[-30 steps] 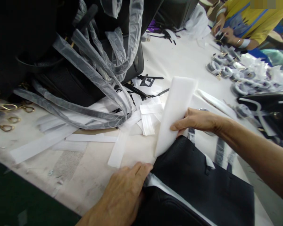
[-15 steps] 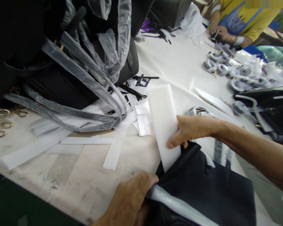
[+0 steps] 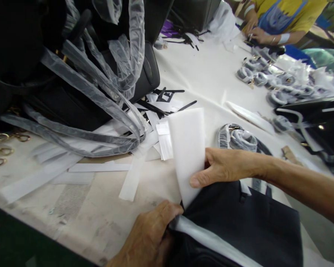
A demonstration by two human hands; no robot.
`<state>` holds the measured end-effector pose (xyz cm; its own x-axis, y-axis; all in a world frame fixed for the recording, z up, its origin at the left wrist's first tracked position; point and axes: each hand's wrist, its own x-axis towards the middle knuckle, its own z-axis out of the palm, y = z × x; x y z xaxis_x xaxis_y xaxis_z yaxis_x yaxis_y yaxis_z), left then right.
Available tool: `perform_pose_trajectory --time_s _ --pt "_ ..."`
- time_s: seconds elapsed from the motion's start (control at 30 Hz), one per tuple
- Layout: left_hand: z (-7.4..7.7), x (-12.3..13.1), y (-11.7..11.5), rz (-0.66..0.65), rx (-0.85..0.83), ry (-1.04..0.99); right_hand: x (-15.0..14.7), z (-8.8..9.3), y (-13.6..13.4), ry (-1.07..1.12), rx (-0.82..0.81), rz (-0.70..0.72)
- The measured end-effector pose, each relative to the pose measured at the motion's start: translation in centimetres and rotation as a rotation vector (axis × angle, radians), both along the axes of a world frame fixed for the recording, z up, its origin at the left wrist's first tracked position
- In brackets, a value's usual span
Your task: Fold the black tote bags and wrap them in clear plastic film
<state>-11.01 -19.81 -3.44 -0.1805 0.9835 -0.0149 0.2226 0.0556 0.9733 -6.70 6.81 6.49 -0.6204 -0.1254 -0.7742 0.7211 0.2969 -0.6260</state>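
A white foam sheet (image 3: 187,148) stands up out of the opening of a black bag (image 3: 245,226), its lower end hidden inside. My right hand (image 3: 217,167) pinches the sheet by its right edge, thumb in front. At the bag's near left corner, my left hand (image 3: 150,230) is closed on the bag's edge; some of its fingers are hidden behind the bag. A pale wrapped strip (image 3: 211,237) runs along the bag's near side.
Black bags with plastic-wrapped straps (image 3: 100,137) stand at left, near gold clasps (image 3: 5,151). White strips (image 3: 130,181) and black straps lie mid-table. Wrapped coiled straps (image 3: 236,139) sit behind my right hand. A person in yellow (image 3: 284,22) works at the far right.
My right hand has moved down with the foam sheet, which now sits lower in the bag. My left hand keeps its hold. The view has shifted slightly.
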Motion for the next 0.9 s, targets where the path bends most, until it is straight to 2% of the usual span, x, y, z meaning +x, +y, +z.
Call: perform_pose_trajectory --time_s 0.07,0.17,0.27,0.4,0.6,0.7,0.83,0.9 --pt "0.4 0.0 0.0 0.002 -0.052 -0.007 -0.3 0.5 0.0 0.003 0.113 0.009" --pt "1.0 -0.1 0.0 0.001 -0.116 -0.022 -0.1 0.3 0.1 0.031 0.3 -0.057" --pt "1.0 0.0 0.0 0.014 -0.103 -0.013 0.9 -0.5 0.7 0.044 0.346 -0.101" --pt "0.7 0.1 -0.1 0.026 -0.06 0.008 1.7 -1.3 1.8 -0.001 0.28 -0.104" --pt "1.0 0.0 -0.1 0.033 -0.053 0.03 2.1 -2.3 1.5 0.009 0.139 -0.311" --pt "1.2 0.0 -0.3 0.035 -0.05 0.073 2.9 -2.6 1.1 -0.013 0.076 -0.351" --pt "1.2 -0.1 -1.0 0.114 -0.218 0.215 4.2 -2.8 0.8 -0.03 0.05 -0.369" --pt "1.2 -0.1 -1.4 0.109 -0.314 0.276 4.6 -2.9 0.5 -0.035 0.047 -0.399"
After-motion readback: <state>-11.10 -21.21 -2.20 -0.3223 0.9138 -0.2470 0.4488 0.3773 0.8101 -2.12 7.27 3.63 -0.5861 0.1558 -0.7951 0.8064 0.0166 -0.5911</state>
